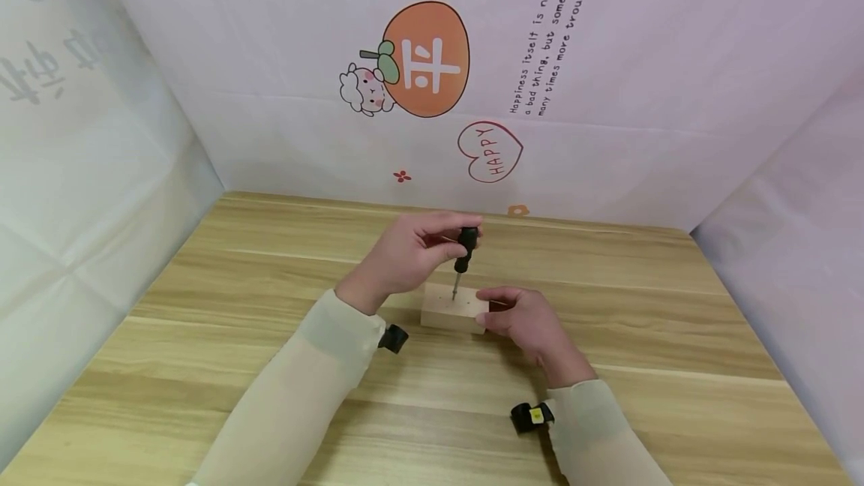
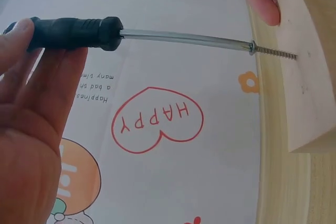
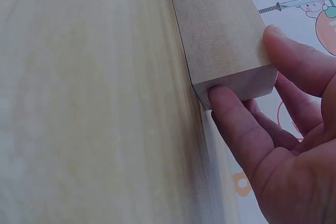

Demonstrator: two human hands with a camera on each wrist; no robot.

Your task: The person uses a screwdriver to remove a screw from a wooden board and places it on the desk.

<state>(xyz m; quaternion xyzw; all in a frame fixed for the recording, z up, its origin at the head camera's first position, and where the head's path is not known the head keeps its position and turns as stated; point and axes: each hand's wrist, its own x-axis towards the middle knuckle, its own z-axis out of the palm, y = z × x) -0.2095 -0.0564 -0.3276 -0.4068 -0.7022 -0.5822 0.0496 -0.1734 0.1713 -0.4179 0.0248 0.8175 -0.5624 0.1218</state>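
A pale wooden block [image 1: 448, 318] lies on the table with small holes in its top face. One screw [image 2: 275, 53] stands in that face, most of its thread showing above the wood. The tip of a black-handled screwdriver [image 2: 79, 33] meets the screw's head, its shaft nearly upright in the head view. My left hand [image 1: 413, 250] grips the handle between thumb and fingers near its top end. With thumb and fingers, my right hand [image 1: 526, 319] holds the block's right end, as the right wrist view [image 3: 294, 145] also shows.
The block rests on a wood-grain table [image 1: 641, 306]. Behind the table rises a white printed backdrop [image 1: 304, 148], with white cloth at both sides. Black wrist-camera mounts [image 1: 529, 417] sit close to both sleeves.
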